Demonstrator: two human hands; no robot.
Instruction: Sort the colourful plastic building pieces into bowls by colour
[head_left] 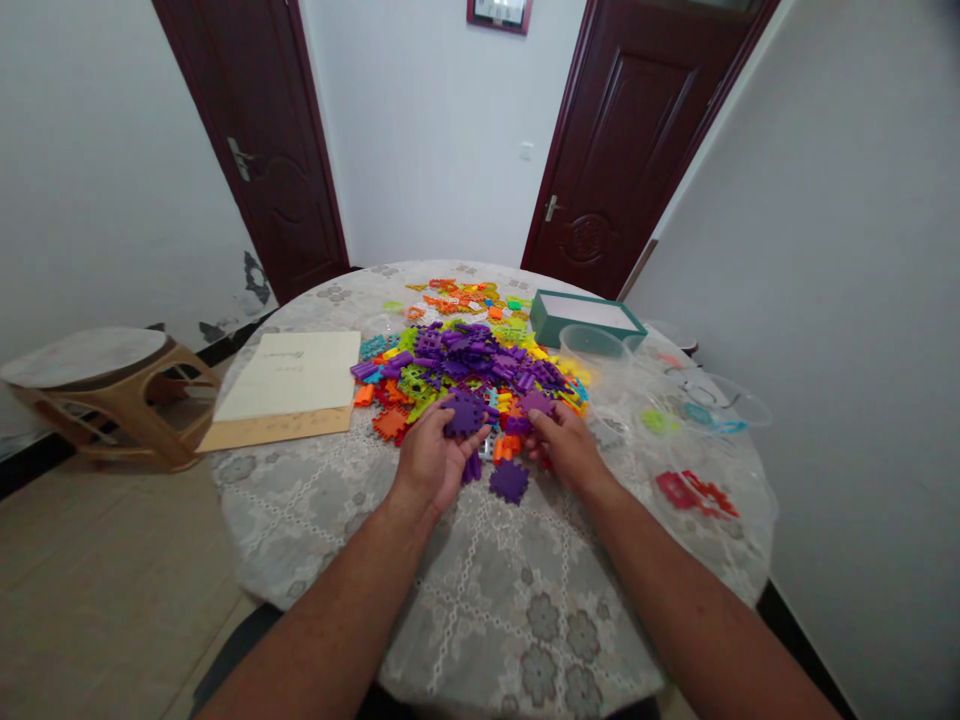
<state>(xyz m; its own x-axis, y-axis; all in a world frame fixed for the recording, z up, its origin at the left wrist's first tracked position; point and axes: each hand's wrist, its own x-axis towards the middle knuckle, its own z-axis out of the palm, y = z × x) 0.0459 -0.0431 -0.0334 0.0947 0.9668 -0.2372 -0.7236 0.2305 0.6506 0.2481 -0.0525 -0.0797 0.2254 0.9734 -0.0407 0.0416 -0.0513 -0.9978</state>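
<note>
My left hand holds a dark purple square building piece with notched edges, thumb on top and fingers below. In my right hand a lighter purple notched piece is pinched between thumb and fingers. Both hands are at the near edge of a heap of plastic building pieces, mostly purple on top with green, yellow, orange and red around. Between my wrists a dark purple square piece lies flat on the tablecloth. Orange pieces lie just behind it.
A round table has a patterned cloth. Left of the heap lie paper sheets over brown card. Behind right stand a green box and a clear tub; further right, clear containers hold red pieces. A stool stands left.
</note>
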